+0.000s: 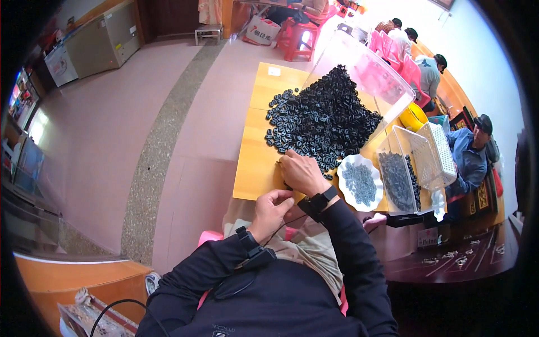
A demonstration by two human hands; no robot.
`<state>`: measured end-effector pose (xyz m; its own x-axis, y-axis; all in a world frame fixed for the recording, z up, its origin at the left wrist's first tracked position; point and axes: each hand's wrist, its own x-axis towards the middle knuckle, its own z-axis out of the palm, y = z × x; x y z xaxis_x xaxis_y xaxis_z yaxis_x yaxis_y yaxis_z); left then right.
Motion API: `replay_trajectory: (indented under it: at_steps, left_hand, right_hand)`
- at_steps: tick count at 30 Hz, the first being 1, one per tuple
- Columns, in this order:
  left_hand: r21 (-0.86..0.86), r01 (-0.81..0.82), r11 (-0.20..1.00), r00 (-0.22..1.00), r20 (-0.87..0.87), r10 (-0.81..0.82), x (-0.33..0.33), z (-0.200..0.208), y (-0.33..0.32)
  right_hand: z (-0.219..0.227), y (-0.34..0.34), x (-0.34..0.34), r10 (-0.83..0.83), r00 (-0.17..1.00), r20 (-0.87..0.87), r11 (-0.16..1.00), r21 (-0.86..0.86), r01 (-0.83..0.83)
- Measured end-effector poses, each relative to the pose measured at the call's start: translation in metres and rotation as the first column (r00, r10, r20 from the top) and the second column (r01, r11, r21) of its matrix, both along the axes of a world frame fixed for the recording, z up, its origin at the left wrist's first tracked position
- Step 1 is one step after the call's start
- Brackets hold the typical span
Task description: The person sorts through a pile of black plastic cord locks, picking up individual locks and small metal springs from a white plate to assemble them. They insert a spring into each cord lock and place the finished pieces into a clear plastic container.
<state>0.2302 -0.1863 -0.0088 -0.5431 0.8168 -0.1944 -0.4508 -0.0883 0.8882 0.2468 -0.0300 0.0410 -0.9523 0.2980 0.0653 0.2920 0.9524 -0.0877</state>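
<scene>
A big heap of small black oval plastic pieces with openings (331,112) is spread over the wooden table (252,168). My right hand (305,173) is at the heap's near edge, its fingers curled together; a tiny dark bit shows by the fingertips, but what they grip is hidden. Lower and to the left, at the table's front edge, my left hand (269,214) has thumb and forefinger pinched together. Anything between them is too small to name. Right of my right hand stands a white scalloped dish (342,194) of small clear greyish pieces.
Behind the heap lies a large clear bin (393,84). Right of the dish are a clear box (393,210) holding dark pieces, a white perforated basket (441,151) and a yellow bowl (414,117). A person in blue (469,160) sits at the right; others sit farther back.
</scene>
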Motion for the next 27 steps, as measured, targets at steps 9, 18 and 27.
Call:
replay_trajectory:
  at_steps: [9, 18, 27]
  left_hand:
    - [0.060, -0.115, 0.992, 0.988, 0.112, 0.108, -0.008, 0.002, 0.003]
    - [0.046, -0.107, 0.993, 0.988, 0.117, 0.101, -0.010, 0.005, 0.002]
    - [0.033, -0.106, 0.994, 0.988, 0.118, 0.101, -0.010, 0.008, -0.001]
  right_hand:
    - [0.002, -0.003, 0.030, -0.044, 0.932, -0.361, 0.966, -0.254, -0.052]
    - [0.001, 0.002, 0.032, -0.024, 0.929, -0.368, 0.962, -0.261, -0.078]
    - [0.005, 0.005, 0.010, 0.002, 0.971, -0.241, 0.980, -0.190, -0.049]
